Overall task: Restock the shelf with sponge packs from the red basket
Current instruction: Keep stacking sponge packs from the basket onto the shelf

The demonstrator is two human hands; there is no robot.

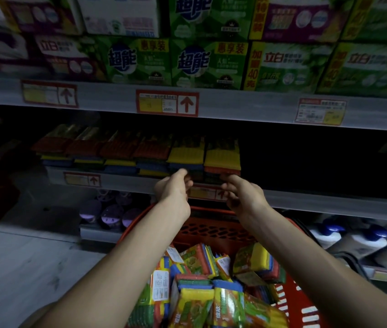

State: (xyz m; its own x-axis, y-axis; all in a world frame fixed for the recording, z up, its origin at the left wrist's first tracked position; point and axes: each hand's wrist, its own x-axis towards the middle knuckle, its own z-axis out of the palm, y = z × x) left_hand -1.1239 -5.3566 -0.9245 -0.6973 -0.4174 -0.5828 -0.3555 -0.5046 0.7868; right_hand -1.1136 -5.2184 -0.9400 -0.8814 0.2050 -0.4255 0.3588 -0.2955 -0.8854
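Both hands reach beyond the red basket's (213, 229) far rim. On the left hand (173, 189) and the right hand (243, 196) the fingers are loosely curled, holding nothing, just before stacked sponge packs (222, 155) on the shelf (126, 183). Loose sponge packs (194, 297) fill the basket.

A single wide-angle camera sits on the person's head. It faces forward and somewhat downward, very near to the shelf (128, 183). The red basket (220, 226) is below the shelf edge, close under the lens.
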